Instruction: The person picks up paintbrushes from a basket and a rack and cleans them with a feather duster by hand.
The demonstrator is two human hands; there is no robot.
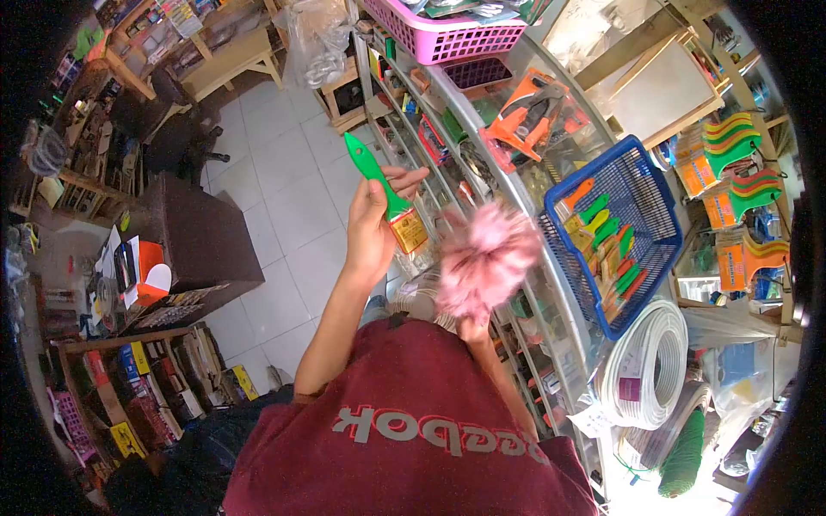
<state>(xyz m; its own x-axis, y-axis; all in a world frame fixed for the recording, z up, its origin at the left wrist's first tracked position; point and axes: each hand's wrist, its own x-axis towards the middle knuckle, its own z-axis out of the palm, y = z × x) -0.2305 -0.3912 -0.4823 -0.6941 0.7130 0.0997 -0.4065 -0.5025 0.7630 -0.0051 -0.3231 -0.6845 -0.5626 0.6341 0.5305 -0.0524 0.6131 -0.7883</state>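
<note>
In my left hand (374,219) is a paintbrush (396,202), its green handle pointing up and its labelled head pointing down and right. The thumb presses on the handle while other fingers reach out behind it. My right hand (472,329) is closed below a fluffy pink duster (489,258), smeared by motion; the pink strands hide most of the fingers. Brush head and duster are close together, in front of the glass display counter (564,344). On it, a blue basket (608,331) contains several paintbrushes with orange, green and yellow handles.
A pink basket (422,43) and orange packaged tools (529,116) are on the counter's far part. White cable coils (645,365) stand near its right end. Scrapers (731,150) hang at right. To the left are a dark desk (206,258) and shelves of boxes (146,387).
</note>
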